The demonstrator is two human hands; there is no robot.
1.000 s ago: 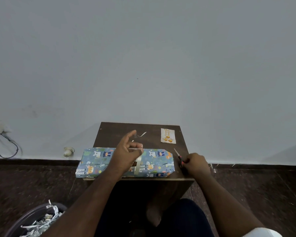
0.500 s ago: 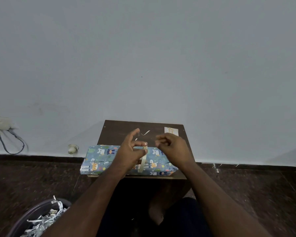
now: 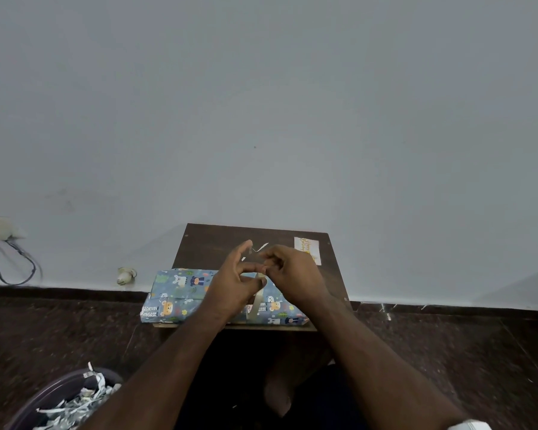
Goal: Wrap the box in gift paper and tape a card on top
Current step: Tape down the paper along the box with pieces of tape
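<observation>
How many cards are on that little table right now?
1. The card lies flat at the far right corner of the table, beyond the wrapped box, partly covered by the right hand. Another could be hidden beneath the hands.

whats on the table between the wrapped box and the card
In the head view, both hands: the left hand and right hand meet over that stretch of table, pinching a tape strip. The card lies beyond the wrapped box.
</observation>
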